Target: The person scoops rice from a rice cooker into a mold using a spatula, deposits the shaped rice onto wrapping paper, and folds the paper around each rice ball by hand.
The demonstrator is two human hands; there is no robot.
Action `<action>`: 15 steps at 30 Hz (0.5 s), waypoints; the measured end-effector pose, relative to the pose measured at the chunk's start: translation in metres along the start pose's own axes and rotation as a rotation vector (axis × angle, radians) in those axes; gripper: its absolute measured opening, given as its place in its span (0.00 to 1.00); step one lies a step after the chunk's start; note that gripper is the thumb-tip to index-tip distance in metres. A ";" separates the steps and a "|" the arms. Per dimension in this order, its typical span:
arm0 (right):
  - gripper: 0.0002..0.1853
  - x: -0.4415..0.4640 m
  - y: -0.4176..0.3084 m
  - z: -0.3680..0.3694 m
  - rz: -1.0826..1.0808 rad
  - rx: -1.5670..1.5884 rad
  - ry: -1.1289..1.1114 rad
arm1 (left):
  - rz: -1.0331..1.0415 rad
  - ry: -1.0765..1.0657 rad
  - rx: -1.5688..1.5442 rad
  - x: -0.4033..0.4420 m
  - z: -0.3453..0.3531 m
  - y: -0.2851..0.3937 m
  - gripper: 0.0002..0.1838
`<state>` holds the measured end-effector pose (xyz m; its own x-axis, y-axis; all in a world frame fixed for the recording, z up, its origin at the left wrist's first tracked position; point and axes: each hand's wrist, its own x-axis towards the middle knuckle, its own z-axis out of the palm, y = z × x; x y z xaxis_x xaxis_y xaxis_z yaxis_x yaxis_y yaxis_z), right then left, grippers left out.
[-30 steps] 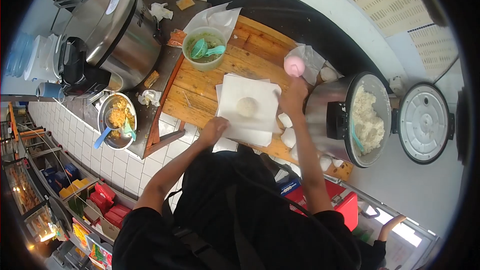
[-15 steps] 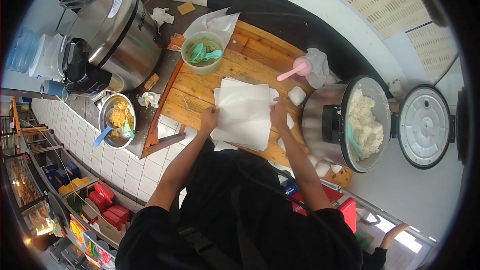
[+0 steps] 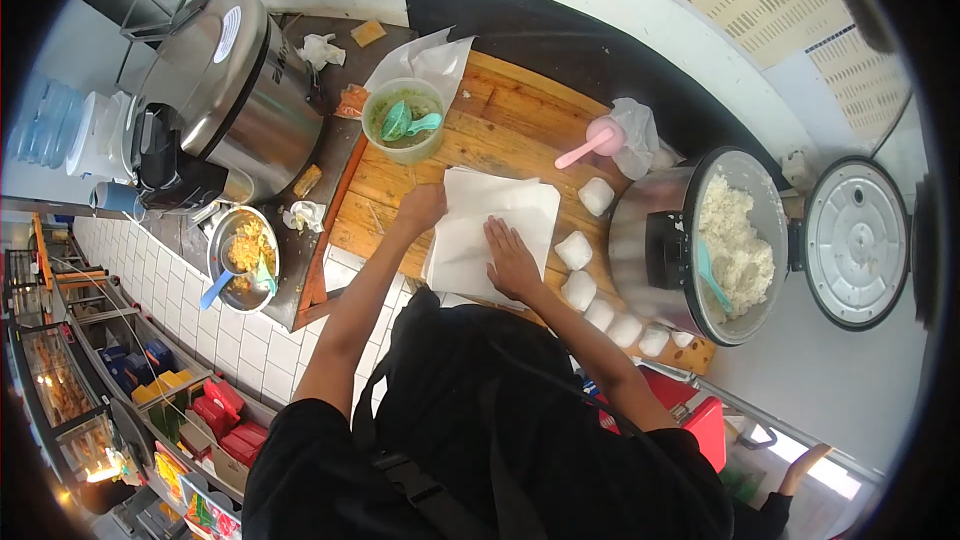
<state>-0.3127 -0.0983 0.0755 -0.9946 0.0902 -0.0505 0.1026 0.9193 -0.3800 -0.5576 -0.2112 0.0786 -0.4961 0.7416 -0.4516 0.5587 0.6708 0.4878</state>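
Observation:
A stack of white paper sheets [image 3: 505,195] lies on the wooden table [image 3: 500,90] in front of me. My right hand [image 3: 513,262] rests flat on the top sheet, fingers stretched out. At the stack's left edge, my left hand [image 3: 424,208] is closed with its fingers curled under; whether paper is pinched in it is hidden. Several rounded white bundles [image 3: 574,250] run along the table to the right of the paper. Beyond them stands an open rice cooker [image 3: 640,250] of white rice [image 3: 735,230], a turquoise spoon [image 3: 713,278] stuck in it.
A tub [image 3: 405,152] of green food with turquoise spoons stands behind the paper. A pink ladle [image 3: 590,143] lies at the back right. On the left are a closed steel cooker [image 3: 270,90] and a metal bowl [image 3: 218,285] of yellow food. Another person's hand [image 3: 805,462] shows lower right.
My right hand has left the paper's right edge and moved inward, flattening onto the sheets. My left hand has shifted up along the left edge. The top sheet sits lower on the stack.

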 end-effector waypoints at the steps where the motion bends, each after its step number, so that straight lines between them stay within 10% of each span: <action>1: 0.42 -0.002 -0.002 -0.004 0.035 0.008 0.002 | -0.020 -0.124 0.203 -0.004 -0.007 0.005 0.21; 7: 0.42 -0.005 0.004 0.016 -0.024 -0.043 -0.025 | 0.430 0.397 0.138 -0.013 0.017 0.052 0.08; 15: 0.41 -0.001 -0.010 0.002 0.070 0.142 0.056 | 0.512 0.420 0.174 -0.041 0.051 0.064 0.05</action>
<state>-0.3122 -0.1080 0.0775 -0.9838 0.1769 -0.0308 0.1681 0.8469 -0.5045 -0.4674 -0.1988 0.0903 -0.3367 0.9296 0.1496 0.8732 0.2488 0.4191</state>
